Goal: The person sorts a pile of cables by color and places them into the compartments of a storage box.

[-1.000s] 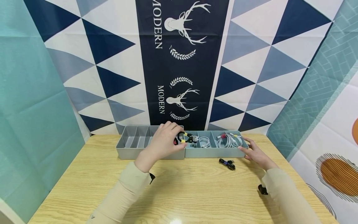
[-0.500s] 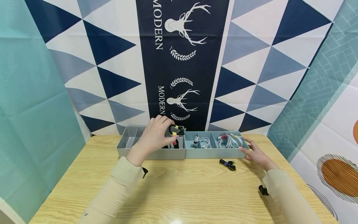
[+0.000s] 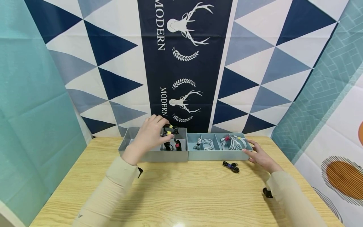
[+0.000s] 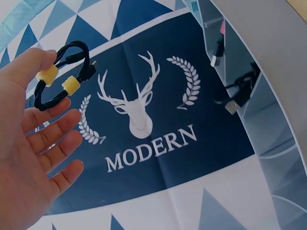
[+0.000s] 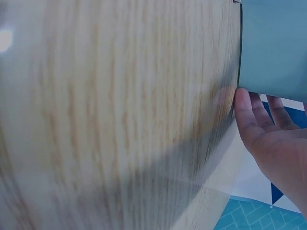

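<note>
My left hand [image 3: 151, 134] pinches a coiled black cable with yellow ties [image 4: 72, 85] between thumb and index finger, over the grey divided box [image 3: 153, 156]. In the left wrist view the other fingers of that hand are loosely spread. Inside the box's right part lie black cables, one with a red tie [image 3: 177, 145]. At the right end of the light blue divided box [image 3: 219, 155], my right hand [image 3: 262, 157] rests its fingertips, fingers fairly straight. White cables [image 3: 233, 143] lie coiled in the blue box.
A black cable with a purple tie [image 3: 231, 166] lies on the wooden table [image 3: 184, 192], in front of the blue box. The two boxes stand side by side against the patterned cloth backdrop [image 3: 122, 63] at the table's back.
My left hand has moved left with the yellow-tied cable, from near the join of the boxes to over the grey box. The right hand has stayed at the blue box's end.
</note>
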`<state>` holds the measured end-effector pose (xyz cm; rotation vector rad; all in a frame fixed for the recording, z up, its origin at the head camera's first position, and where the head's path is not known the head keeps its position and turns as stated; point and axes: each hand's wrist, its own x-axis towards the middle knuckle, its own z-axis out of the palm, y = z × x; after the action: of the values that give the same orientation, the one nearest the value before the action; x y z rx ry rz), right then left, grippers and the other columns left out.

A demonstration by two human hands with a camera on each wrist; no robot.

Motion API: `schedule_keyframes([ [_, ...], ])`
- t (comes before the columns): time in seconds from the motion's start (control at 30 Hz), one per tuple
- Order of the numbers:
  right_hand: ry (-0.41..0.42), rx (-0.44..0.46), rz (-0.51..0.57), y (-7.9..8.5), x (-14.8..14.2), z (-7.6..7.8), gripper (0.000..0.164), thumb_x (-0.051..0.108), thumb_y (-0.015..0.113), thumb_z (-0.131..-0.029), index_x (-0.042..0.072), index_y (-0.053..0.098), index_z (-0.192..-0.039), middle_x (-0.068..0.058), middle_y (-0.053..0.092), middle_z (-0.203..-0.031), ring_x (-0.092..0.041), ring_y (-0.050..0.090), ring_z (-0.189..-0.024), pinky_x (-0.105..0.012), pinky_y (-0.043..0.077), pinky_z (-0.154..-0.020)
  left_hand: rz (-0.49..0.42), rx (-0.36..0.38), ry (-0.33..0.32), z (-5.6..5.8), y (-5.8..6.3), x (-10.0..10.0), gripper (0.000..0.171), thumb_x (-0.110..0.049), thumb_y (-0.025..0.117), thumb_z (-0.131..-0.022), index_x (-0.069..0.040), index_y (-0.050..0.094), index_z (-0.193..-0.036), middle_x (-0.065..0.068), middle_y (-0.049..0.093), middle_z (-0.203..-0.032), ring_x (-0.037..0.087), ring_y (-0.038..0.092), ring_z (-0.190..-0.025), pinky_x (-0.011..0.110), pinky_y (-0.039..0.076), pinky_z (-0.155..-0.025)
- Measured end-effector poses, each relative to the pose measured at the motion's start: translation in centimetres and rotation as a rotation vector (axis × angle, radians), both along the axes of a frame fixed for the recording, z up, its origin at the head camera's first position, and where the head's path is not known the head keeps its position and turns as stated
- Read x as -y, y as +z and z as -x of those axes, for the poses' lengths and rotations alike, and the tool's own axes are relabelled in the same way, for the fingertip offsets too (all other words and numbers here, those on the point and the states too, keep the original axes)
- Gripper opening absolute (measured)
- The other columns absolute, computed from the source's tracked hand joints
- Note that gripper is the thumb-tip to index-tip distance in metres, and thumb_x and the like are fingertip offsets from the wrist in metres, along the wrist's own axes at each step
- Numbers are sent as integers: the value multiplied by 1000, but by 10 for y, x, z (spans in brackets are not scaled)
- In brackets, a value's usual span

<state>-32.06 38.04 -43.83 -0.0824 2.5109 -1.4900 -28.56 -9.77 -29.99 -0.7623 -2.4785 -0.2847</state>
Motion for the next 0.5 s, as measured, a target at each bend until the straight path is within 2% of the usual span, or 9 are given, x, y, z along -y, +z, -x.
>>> schedule_keyframes([
  [0.17, 0, 0, 0, 0, 0, 1, 86, 44, 50, -96, 14, -8, -152, -35, 0, -148, -48, 31, -129, -56, 35, -101, 1, 17, 24, 1, 1, 9, 44, -43, 70, -82, -11, 63, -110, 3, 60, -104, 22, 50, -95, 39, 39, -80],
  [0.4, -4, 4, -8, 0, 1, 1, 85, 44, 50, -96, 15, -7, -152, -35, 2, -148, -48, 34, -128, -55, 36, -101, 0, 53, 63, 4, 0, 20, 45, -43, 70, -82, -11, 62, -112, 4, 59, -107, 26, 50, -105, 45, 37, -95],
  [0.5, -3, 2, -11, 1, 1, 0, 85, 43, 50, -96, 15, -7, -152, -35, 2, -148, -48, 34, -127, -55, 36, -101, -3, 52, 73, 6, -1, 25, 46, -43, 71, -81, -10, 63, -112, 6, 60, -109, 28, 50, -109, 46, 37, -95],
])
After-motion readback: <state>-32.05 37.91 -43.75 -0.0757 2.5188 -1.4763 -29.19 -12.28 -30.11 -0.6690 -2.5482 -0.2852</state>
